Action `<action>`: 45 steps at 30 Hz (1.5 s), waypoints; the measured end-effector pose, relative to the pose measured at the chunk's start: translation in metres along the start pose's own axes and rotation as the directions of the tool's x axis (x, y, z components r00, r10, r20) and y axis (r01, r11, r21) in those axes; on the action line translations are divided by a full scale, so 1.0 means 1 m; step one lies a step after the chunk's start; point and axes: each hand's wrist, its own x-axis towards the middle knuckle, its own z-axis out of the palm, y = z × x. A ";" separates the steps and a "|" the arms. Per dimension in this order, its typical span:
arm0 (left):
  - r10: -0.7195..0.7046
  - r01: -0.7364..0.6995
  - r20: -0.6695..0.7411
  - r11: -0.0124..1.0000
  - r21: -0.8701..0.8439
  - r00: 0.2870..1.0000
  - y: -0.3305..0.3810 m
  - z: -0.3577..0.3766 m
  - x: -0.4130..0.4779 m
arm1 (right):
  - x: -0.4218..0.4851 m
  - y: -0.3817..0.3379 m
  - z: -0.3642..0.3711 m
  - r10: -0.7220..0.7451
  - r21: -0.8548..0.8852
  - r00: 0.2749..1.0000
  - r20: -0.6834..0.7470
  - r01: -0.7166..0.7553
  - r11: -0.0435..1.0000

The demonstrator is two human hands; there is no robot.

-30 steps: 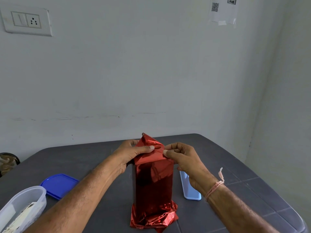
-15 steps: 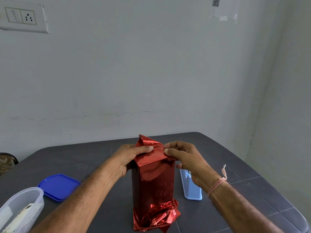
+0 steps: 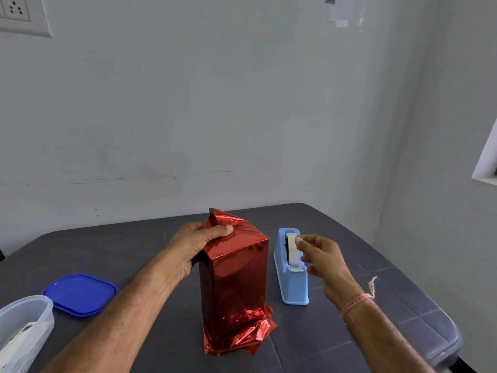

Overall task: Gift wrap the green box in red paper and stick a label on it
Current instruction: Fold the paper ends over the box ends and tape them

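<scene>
The tall box wrapped in shiny red paper [image 3: 234, 281] stands upright in the middle of the dark table [image 3: 134, 249]; none of its green shows. Crumpled loose paper flares out at its base. My left hand [image 3: 196, 246] grips the top, thumb pressing the folded paper flaps down. To the right, apart from the box, my right hand [image 3: 322, 259] is at the light blue tape dispenser [image 3: 291, 273], thumb and forefinger pinched on the tape at the top of the roll. No label is in view.
A blue plastic lid [image 3: 80, 294] lies at the left. A clear plastic container [image 3: 24, 324] with papers inside sits at the front left corner. The wall is close behind the table, and the table's edge runs along the right.
My right hand has let go of the paper on the box top and moved right to the tape dispenser. My left hand keeps holding the folded top down.
</scene>
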 end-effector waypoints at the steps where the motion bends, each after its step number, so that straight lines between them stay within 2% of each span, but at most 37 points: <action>1: -0.004 0.004 0.000 1.000 0.006 1.000 0.000 0.000 0.000 | 0.002 0.009 -0.005 -0.002 -0.056 0.998 -0.062 -0.001 0.998; 3: -0.003 0.003 0.007 1.000 0.013 1.000 -0.001 0.000 0.001 | 0.005 0.023 -0.014 0.026 -0.151 0.991 -0.128 -0.046 0.987; 5: -0.005 0.005 0.013 1.000 0.016 1.000 -0.001 0.000 0.001 | 0.007 0.034 -0.018 0.101 -0.198 0.989 -0.112 -0.121 0.973; 8: -0.004 0.004 0.013 1.000 0.008 1.000 0.001 0.002 -0.001 | 0.007 0.041 -0.018 0.195 -0.180 0.980 -0.035 -0.198 0.963; 11: -0.009 0.009 0.017 1.000 0.014 1.000 0.002 0.001 -0.002 | 0.008 0.038 -0.014 0.207 -0.174 0.978 0.013 -0.202 0.964; 18: -0.014 0.014 0.017 1.000 0.009 1.000 -0.001 0.001 0.001 | 0.016 0.023 -0.004 0.292 -0.170 0.956 0.030 -0.283 0.944; 27: -0.022 0.022 0.038 1.000 -0.011 0.999 -0.001 0.001 0.002 | 0.009 0.017 -0.001 0.348 -0.035 0.937 0.005 -0.348 0.937; 33: -0.039 0.039 0.031 0.999 -0.018 0.999 -0.002 0.001 0.001 | 0.001 0.026 0.004 0.320 0.115 0.947 -0.012 -0.316 0.942; 45: -0.033 0.034 0.014 0.999 -0.029 0.999 0.000 0.002 -0.003 | -0.010 0.046 0.001 0.290 0.241 0.957 -0.017 -0.278 0.930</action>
